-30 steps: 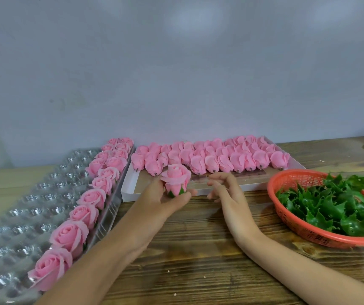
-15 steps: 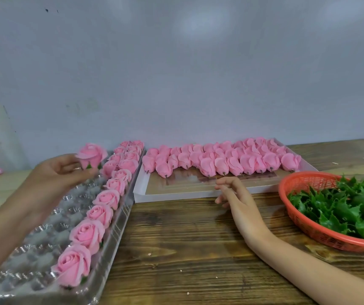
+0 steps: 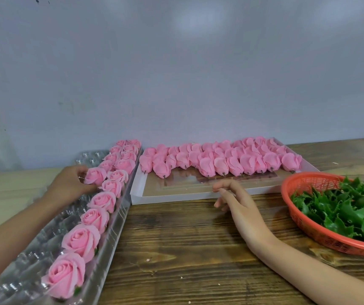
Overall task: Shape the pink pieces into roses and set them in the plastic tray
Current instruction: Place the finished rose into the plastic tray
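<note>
One rose [image 3: 95,176] is held by the left hand [image 3: 71,183], fingers curled round its left side and base. Its bloom faces up and its base points down into the plastic tray [image 3: 22,271]. It appears to touch a cell in the second column, though whether it is fully seated I cannot tell.

The clear tray lies along the left edge of the tabletop [image 3: 187,249], its long axis running from the near-left corner towards the back. A full line of finished roses [image 3: 81,241] fills the column along its right rim, all blooms up. A shorter second line stands beside it at the far end, with the held rose at its near end.

Just right of the tray, a shallow white box [image 3: 176,198] holds the pink pieces [image 3: 220,161], packed in rows along its back half. They lie on their sides, stub ends pointing to the near edge.

The right hand [image 3: 236,199] holds nothing, fingers loosely extended at the box's front wall. An orange basket [image 3: 297,179] at the right edge is heaped with green leaves [image 3: 352,216].
</note>
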A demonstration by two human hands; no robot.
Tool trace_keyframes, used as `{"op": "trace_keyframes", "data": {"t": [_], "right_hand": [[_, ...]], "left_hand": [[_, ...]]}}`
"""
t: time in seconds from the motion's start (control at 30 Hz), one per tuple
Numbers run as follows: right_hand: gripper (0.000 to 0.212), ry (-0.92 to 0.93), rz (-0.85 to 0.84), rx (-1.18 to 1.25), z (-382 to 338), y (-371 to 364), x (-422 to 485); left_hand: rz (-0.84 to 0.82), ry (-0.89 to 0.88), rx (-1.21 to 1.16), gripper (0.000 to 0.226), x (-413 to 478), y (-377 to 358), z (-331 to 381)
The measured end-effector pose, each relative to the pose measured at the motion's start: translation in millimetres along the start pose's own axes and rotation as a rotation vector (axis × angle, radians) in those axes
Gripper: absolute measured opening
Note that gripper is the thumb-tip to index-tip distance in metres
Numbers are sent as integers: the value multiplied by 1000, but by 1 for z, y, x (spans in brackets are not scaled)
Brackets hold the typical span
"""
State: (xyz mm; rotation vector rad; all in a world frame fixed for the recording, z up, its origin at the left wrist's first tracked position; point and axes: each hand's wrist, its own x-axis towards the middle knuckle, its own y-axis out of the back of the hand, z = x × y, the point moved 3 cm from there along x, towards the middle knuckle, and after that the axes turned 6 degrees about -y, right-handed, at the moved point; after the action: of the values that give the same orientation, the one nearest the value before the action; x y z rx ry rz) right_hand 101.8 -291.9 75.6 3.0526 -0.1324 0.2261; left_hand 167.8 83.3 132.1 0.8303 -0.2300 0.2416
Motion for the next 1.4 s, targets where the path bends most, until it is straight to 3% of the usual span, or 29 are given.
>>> {"op": "trace_keyframes", "data": {"t": [0.3,0.57,0.7,0.8,1.0,1.4], "right_hand": [[19,-6,-17,-27,2,-1,2],[20,2,-27,-22,1,-1,1],[20,2,-30,-24,-1,-2,1],[20,-8,-34,-19,-1,-2,0],[20,-5,-37,-32,-1,-2,2],[20,-2,-52,-29,-2,-2,0]], "left_hand": [[-27,-46,110,20,7,-4,7],[-135,11,126,27,10,0,17],[-154,16,82,20,12,1,13],[-146,42,6,10,13,3,7],[-61,41,-66,30,13,5,9],[-72,-43,62,22,11,-3,13]]}}
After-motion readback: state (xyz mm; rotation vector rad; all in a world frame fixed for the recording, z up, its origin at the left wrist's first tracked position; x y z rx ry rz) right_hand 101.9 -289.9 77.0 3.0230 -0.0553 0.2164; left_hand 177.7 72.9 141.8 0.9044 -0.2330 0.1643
